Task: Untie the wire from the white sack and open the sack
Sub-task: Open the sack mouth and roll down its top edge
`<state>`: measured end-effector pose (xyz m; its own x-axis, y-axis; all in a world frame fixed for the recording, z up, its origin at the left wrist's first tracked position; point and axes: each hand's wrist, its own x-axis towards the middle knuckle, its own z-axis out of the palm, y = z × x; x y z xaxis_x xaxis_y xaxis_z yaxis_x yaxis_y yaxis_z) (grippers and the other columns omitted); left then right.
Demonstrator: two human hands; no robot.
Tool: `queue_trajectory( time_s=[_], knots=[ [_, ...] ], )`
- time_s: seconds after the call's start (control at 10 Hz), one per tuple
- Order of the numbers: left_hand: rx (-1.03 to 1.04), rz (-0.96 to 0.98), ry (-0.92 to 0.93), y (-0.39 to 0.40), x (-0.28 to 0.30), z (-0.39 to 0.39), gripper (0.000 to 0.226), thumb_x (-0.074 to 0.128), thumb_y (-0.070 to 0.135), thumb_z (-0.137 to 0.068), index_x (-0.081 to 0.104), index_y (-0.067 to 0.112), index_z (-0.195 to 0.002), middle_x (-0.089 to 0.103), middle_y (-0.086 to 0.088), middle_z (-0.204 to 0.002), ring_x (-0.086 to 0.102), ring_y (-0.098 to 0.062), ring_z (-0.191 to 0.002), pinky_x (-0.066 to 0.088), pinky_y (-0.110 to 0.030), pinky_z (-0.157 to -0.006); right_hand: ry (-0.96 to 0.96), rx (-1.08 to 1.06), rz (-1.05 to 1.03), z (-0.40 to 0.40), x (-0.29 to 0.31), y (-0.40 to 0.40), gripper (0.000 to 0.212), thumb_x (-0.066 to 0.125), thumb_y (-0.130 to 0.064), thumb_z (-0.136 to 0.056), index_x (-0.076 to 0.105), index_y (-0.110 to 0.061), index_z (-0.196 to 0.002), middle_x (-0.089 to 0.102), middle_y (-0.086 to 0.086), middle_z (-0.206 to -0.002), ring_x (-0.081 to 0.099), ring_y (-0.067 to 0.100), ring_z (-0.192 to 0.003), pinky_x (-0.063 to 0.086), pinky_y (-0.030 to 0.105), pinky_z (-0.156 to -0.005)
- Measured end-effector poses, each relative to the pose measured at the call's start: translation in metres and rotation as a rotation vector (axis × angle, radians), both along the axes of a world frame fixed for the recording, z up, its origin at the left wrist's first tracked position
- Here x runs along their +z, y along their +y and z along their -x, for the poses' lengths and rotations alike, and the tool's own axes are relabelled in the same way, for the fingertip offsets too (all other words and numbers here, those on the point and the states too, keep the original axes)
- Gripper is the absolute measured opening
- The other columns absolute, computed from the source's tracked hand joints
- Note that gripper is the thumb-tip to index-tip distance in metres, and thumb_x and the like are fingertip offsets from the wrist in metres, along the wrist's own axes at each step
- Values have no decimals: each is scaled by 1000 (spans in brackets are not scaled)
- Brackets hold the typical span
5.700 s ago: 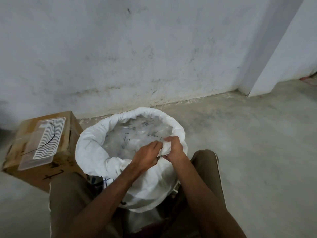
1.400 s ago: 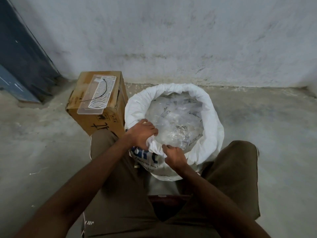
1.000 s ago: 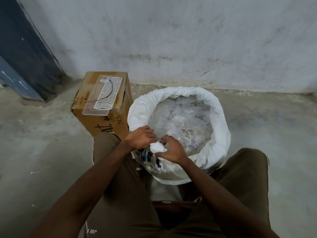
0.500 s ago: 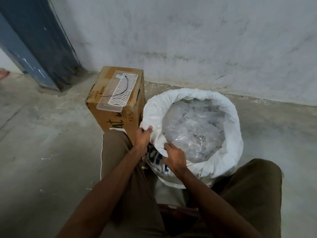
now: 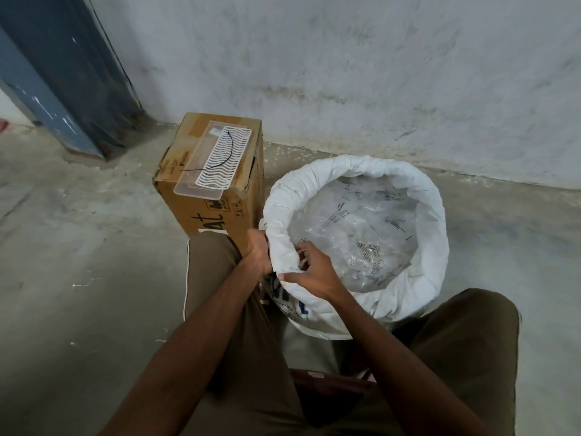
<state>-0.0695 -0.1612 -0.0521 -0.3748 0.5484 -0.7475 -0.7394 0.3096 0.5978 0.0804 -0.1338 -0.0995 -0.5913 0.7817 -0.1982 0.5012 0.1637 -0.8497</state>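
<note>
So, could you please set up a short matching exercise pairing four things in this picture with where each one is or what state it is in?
Things:
1. white sack
2. black wire
3. cardboard box
4. left hand

Places or states:
A. stands on the floor to the left of the sack
B. grips the outside of the sack's rolled rim
C. open, rim rolled down, clear plastic packets inside
D. lies loose on the clear tray on top of the box

Pairs: 1-C, 2-D, 3-A, 4-B
</note>
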Motion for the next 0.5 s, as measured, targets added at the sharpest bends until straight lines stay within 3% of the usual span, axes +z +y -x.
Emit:
queue_trajectory(
  time_s=[0.1,0.2,0.3,0.4,0.5],
  knots=[
    [-102,-20,99,1,-10,5,36,29,27,-105,56,4,-104,55,-10,-85,53,-25,-72,45,-41,-80,-50,-71,-97,7,-5,2,64,94,-43,-53,65,-19,-106,71,-9,-95,66,6,-81,52,19,-68],
    [-181,52,347,7,-25,18,32,41,20,-101,56,2,-122,56,-11,-100,56,-21,-76,47,-33,-75,-94,-134,-164,14,-17,0,50,91,-40,-56,66,-17,-92,69,-7,-81,63,8,-69,46,19,-58],
    [-145,9,567,8,-26,22,45,54,30,-97,51,4,-134,58,-3,-116,59,-15,-91,49,-27,-74,-188,-158,-317,26,-19,-9,27,77,-32,-74,61,-17,-90,69,-2,-79,64,18,-69,49,28,-60],
    [-375,124,981,8,-32,14,75,59,63,-88,45,8,-138,58,-6,-129,59,-24,-111,49,-39,-95,-340,-99,-510,34,-20,-20,20,66,-19,-86,60,-16,-104,71,6,-95,68,30,-84,51,36,-71],
    [-358,122,1002,17,-39,20,54,51,51,-98,60,3,-121,66,-14,-119,61,-34,-114,48,-41,-94,-372,-15,-543,34,-22,-28,31,67,-17,-82,54,-17,-111,68,3,-100,68,30,-87,50,36,-70]
  ],
)
